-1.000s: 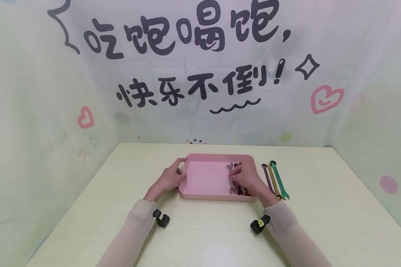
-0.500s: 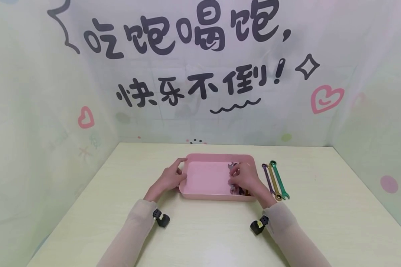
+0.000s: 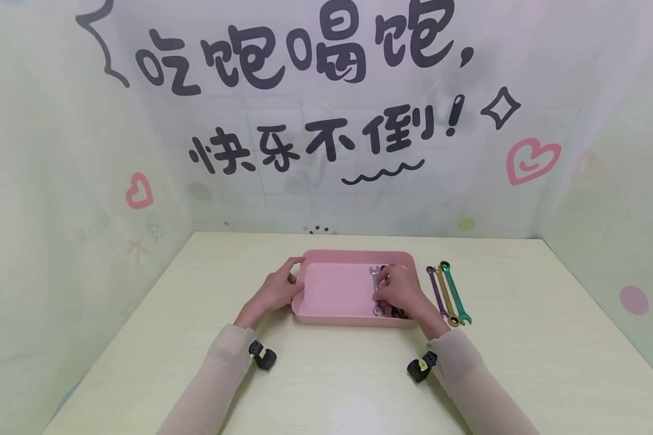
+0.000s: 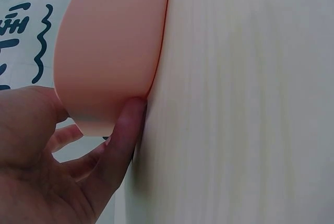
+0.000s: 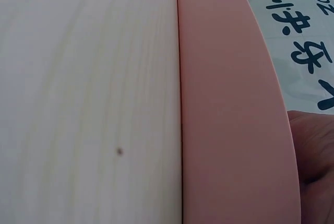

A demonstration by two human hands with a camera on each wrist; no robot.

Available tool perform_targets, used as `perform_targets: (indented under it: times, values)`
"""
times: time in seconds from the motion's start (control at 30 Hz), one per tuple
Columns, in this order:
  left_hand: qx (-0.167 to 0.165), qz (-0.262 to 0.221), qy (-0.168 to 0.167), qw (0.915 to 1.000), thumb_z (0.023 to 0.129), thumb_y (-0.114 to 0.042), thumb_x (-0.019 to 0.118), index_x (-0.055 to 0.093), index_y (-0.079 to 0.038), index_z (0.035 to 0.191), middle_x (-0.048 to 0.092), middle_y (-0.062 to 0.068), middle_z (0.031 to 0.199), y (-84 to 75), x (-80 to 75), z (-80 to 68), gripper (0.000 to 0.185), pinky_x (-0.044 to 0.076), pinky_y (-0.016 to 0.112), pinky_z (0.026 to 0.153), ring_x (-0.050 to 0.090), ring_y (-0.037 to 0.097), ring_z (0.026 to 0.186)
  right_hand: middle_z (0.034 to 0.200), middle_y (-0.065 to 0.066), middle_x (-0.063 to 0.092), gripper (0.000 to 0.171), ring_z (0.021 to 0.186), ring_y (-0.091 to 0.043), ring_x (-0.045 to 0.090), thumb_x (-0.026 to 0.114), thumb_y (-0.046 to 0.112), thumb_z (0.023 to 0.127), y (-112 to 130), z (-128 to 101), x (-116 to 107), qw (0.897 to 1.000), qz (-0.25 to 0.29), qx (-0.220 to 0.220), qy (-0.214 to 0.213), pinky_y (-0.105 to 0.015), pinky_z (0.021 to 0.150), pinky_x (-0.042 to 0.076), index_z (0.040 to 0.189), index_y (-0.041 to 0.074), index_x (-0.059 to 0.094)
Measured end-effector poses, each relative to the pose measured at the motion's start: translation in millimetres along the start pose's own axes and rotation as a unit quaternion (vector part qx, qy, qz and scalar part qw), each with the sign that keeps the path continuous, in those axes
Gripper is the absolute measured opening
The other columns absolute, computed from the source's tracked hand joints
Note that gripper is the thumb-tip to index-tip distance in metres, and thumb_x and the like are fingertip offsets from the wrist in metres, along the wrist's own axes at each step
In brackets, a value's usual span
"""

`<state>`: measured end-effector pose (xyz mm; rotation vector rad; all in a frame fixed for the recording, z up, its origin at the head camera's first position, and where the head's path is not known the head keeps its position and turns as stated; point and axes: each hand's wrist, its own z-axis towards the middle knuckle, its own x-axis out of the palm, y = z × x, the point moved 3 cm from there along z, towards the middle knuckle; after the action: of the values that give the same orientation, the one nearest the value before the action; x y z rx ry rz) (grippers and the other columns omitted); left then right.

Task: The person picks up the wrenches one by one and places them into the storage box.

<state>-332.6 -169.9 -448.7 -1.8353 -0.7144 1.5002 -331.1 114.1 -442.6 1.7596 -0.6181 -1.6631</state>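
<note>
Since the earlier frame the silver wrench (image 3: pixel 376 290) has settled straighter in the tray, just right of centre frame. The right hand (image 3: pixel 399 289) pinches its shank, a fingertip grip suiting thin flat steel. The left hand (image 3: pixel 274 290) clasps the tray's rounded left wall, bracing the smooth pink plastic tray (image 3: pixel 334 258) on the pale woodgrain desk (image 3: pixel 141 338); three coloured wrenches (image 3: pixel 447 291) lie parallel at right
</note>
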Motion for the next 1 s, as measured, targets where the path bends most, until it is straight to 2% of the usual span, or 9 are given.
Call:
perform_targets:
  times: [0.13, 0.33, 0.43, 0.53, 0.67, 0.87, 1.0]
  values:
    - [-0.001, 0.002, -0.001, 1.0, 0.099, -0.014, 0.058, 0.033, -0.022, 0.161, 0.061, 0.015, 0.103, 0.2, 0.1, 0.2, 0.067, 0.055, 0.028, 0.057, 0.064, 0.021, 0.069, 0.082, -0.012, 0.066, 0.022, 0.062, -0.017, 0.061, 0.083, 0.003, 0.083, 2, -1, 0, 1.0, 0.014, 0.001, 0.006, -0.025, 0.054, 0.049, 0.101, -0.001, 0.073]
    - [-0.002, 0.003, 0.0, 1.0, 0.099, -0.013, 0.057, 0.032, -0.021, 0.161, 0.06, 0.015, 0.103, 1.7, 0.3, 0.8, 0.067, 0.055, 0.028, 0.055, 0.064, 0.021, 0.068, 0.09, -0.011, 0.064, 0.01, 0.064, -0.016, 0.061, 0.08, 0.001, 0.084, 3, -3, -1, 1.0, 0.011, -0.008, 0.011, -0.024, 0.055, 0.05, 0.094, 0.002, 0.077]
    - [-0.002, 0.001, 0.0, 1.0, 0.099, -0.014, 0.058, 0.033, -0.022, 0.161, 0.06, 0.014, 0.102, 2.1, 0.8, 1.1, 0.067, 0.055, 0.028, 0.055, 0.064, 0.021, 0.067, 0.092, -0.013, 0.066, 0.012, 0.066, -0.019, 0.062, 0.076, -0.001, 0.087, 3, -4, -6, 0.999, 0.031, -0.013, 0.017, -0.026, 0.057, 0.052, 0.099, 0.0, 0.075]
    - [0.0, 0.003, -0.001, 1.0, 0.099, -0.014, 0.058, 0.033, -0.021, 0.16, 0.06, 0.015, 0.103, 2.1, 0.9, 1.2, 0.067, 0.055, 0.028, 0.055, 0.064, 0.021, 0.067, 0.095, -0.014, 0.068, 0.017, 0.072, -0.021, 0.063, 0.072, 0.001, 0.09, 3, -5, -17, 0.999, 0.048, -0.006, 0.014, -0.028, 0.062, 0.054, 0.108, 0.0, 0.073]
    - [0.001, 0.002, -0.001, 1.0, 0.099, -0.013, 0.057, 0.033, -0.021, 0.161, 0.06, 0.015, 0.103, 1.3, 0.6, 0.3, 0.067, 0.055, 0.028, 0.055, 0.064, 0.021, 0.068, 0.098, -0.016, 0.07, 0.021, 0.075, -0.022, 0.068, 0.069, 0.005, 0.095, 3, -5, -36, 0.999, 0.04, 0.002, 0.011, -0.032, 0.068, 0.06, 0.115, -0.001, 0.07]
    - [-0.002, 0.004, -0.004, 1.0, 0.099, -0.015, 0.058, 0.034, -0.022, 0.16, 0.061, 0.014, 0.103, 0.9, 0.4, 1.2, 0.066, 0.054, 0.028, 0.057, 0.064, 0.021, 0.069, 0.098, -0.019, 0.072, 0.026, 0.073, -0.018, 0.072, 0.067, 0.006, 0.096, -1, -5, -64, 0.999, 0.037, -0.013, 0.01, -0.034, 0.07, 0.064, 0.12, -0.005, 0.069]
    - [0.0, 0.004, -0.002, 1.0, 0.099, -0.015, 0.059, 0.034, -0.023, 0.16, 0.061, 0.014, 0.103, 1.2, 0.4, 2.3, 0.066, 0.054, 0.028, 0.057, 0.064, 0.021, 0.069, 0.103, -0.022, 0.072, 0.029, 0.076, -0.02, 0.074, 0.066, 0.008, 0.097, -9, -6, -80, 0.999, 0.028, -0.017, 0.014, -0.039, 0.076, 0.064, 0.122, -0.006, 0.067]
